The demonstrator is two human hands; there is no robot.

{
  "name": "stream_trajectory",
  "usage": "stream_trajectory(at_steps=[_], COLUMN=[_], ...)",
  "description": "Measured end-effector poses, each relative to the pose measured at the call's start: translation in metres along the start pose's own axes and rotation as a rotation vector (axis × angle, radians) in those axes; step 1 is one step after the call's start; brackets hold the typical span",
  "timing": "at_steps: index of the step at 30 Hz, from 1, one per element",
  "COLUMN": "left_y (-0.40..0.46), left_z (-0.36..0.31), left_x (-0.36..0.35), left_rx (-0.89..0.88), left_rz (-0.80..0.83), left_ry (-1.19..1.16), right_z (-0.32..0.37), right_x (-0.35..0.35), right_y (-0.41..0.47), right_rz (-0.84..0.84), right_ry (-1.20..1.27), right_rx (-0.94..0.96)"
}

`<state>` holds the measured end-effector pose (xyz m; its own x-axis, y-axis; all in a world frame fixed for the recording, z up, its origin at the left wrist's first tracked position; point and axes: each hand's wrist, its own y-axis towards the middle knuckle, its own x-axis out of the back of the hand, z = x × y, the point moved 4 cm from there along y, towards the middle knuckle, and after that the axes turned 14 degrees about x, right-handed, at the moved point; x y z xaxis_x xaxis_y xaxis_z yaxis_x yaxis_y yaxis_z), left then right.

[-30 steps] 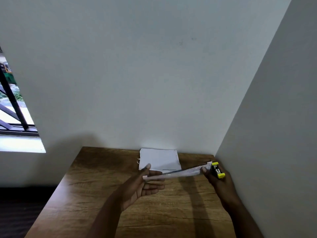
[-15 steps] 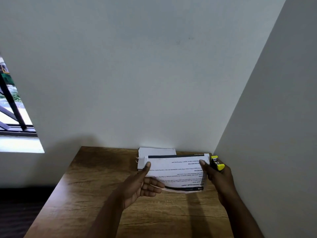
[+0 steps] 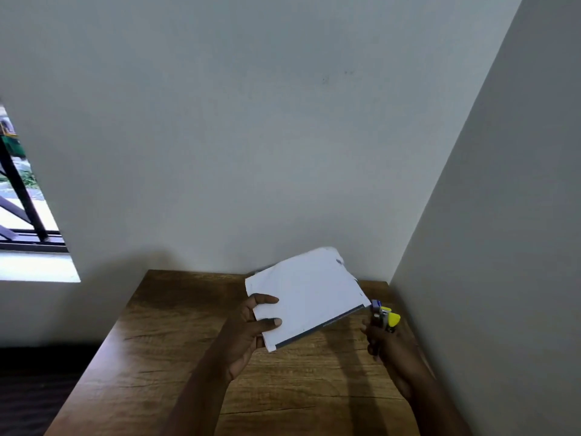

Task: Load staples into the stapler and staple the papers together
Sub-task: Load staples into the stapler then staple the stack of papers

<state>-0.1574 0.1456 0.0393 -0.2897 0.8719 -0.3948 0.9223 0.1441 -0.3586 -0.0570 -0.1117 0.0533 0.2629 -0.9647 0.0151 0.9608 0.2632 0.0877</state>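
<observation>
Above table point(image 3: 157, 357), papers point(image 3: 308, 294) now tilted up

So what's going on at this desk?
A person is stapling papers. The left hand holds a stack of white sheets tilted above the wooden table. The right hand holds a small yellow stapler right at the stack's near right corner; whether it is biting the paper isn't clear.

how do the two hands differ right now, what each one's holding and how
The left hand pinches the stack of papers by its near left corner, thumb on top; the right hand is wrapped around the yellow-tipped stapler. The left hand's load is wide, flat and tilted; the right hand's is small and mostly hidden in the fist. Both are raised above the wooden table.
</observation>
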Motion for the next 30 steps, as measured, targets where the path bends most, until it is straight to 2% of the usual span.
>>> stream_trajectory(at_steps=[4,6,9,17,30], left_y=[-0.004,-0.006,-0.008,-0.014,-0.012], left_z=[-0.003,-0.003,-0.003,-0.015,-0.016], left_x=[0.004,0.005,0.004,-0.004,-0.002], left_rx=[-0.052,-0.057,-0.061,-0.117,-0.117], left_rz=[-0.040,-0.051,-0.049,-0.054,-0.031], left_ry=[0.033,0.060,0.123,0.316,0.269], right_z=[-0.012,-0.012,-0.012,-0.011,-0.010], right_x=[-0.009,-0.016,-0.026,-0.031,-0.032], right_y=[-0.009,-0.014,-0.015,-0.012,-0.008], right_rz=[0.133,0.217,0.264,0.235,0.170], right_ry=[0.244,0.333,0.346,0.439,0.439], right_rx=[-0.239,-0.276,-0.244,-0.205,-0.175])
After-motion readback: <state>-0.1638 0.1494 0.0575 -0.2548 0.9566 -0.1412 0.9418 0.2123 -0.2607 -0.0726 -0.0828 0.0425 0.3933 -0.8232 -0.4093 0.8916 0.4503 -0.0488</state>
